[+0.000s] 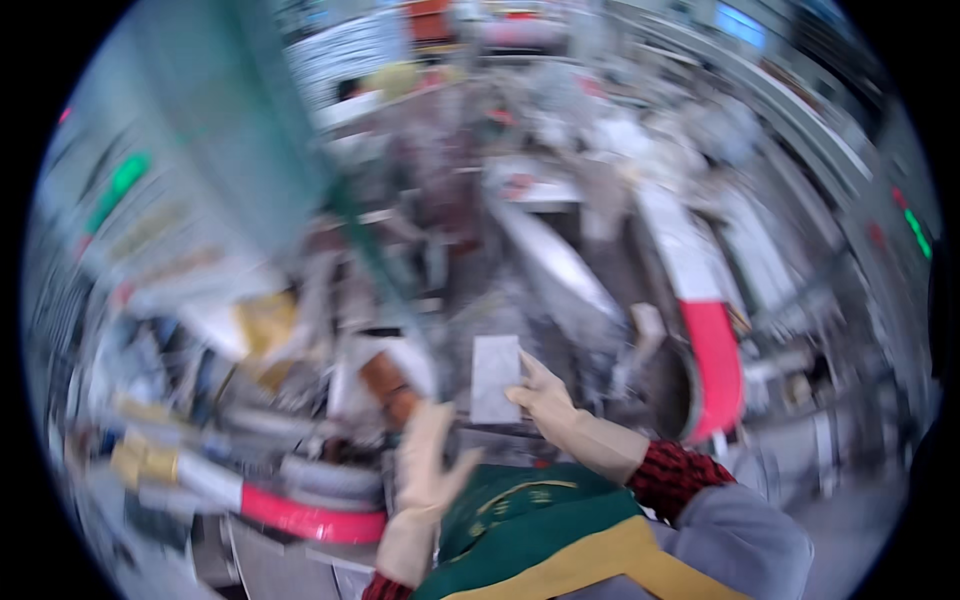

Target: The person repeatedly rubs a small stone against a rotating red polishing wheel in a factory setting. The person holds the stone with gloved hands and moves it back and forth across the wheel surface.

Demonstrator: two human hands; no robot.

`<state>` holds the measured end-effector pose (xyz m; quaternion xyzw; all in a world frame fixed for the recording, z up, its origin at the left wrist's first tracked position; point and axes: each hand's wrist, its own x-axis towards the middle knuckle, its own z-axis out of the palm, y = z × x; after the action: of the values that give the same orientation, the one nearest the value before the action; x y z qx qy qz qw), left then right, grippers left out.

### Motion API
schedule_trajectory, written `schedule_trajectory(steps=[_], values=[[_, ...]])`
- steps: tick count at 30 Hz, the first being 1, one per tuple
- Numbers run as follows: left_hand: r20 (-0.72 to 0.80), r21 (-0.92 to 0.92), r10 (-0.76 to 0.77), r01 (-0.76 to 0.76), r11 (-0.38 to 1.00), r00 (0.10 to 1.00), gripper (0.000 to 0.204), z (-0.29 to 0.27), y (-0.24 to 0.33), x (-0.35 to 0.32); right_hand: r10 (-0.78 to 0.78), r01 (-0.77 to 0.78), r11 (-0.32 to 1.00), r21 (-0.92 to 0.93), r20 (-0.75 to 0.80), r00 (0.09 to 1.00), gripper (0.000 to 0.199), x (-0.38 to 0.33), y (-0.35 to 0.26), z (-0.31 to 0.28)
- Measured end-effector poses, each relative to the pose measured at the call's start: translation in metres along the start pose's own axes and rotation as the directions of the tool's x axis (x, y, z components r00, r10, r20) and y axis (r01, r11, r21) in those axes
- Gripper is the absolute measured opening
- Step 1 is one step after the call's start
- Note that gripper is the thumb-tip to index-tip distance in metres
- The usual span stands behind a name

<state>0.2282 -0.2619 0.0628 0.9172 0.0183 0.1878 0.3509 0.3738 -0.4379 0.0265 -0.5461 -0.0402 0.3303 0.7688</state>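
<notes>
Pale cream gloves cover both of my hands. My right hand pinches the right edge of a flat, light-grey rectangular piece, fingers on one side and thumb near its face. The piece stands out in front of my body; its material cannot be made out. My left hand is empty, with the thumb spread away from the fingers. Just beyond its fingertips lies a reddish-brown block on a white round-edged surface. Whether the fingertips touch the block is unclear through the blur.
A curved white rail with a red end runs on my right, and another with a red band sits at lower left. A pale green upright panel rises at left. Blurred machine parts and white heaps fill the far area. My green apron shows below.
</notes>
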Motion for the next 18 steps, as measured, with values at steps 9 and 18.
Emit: schedule_trajectory(steps=[9, 18], values=[[-0.172, 0.488, -0.835, 0.781, 0.389, 0.523, 0.073, -0.105, -0.142, -0.114, -0.409, 0.537, 0.813, -0.223, -0.876, 0.255, 0.085, -0.025, -0.020, -0.304], [-0.390, 0.604, -0.771, 0.772, 0.199, 0.504, 0.079, -0.099, -0.290, -0.226, -0.157, 0.317, 0.943, -0.102, -0.976, 0.154, 0.089, 0.030, -0.040, -0.414]])
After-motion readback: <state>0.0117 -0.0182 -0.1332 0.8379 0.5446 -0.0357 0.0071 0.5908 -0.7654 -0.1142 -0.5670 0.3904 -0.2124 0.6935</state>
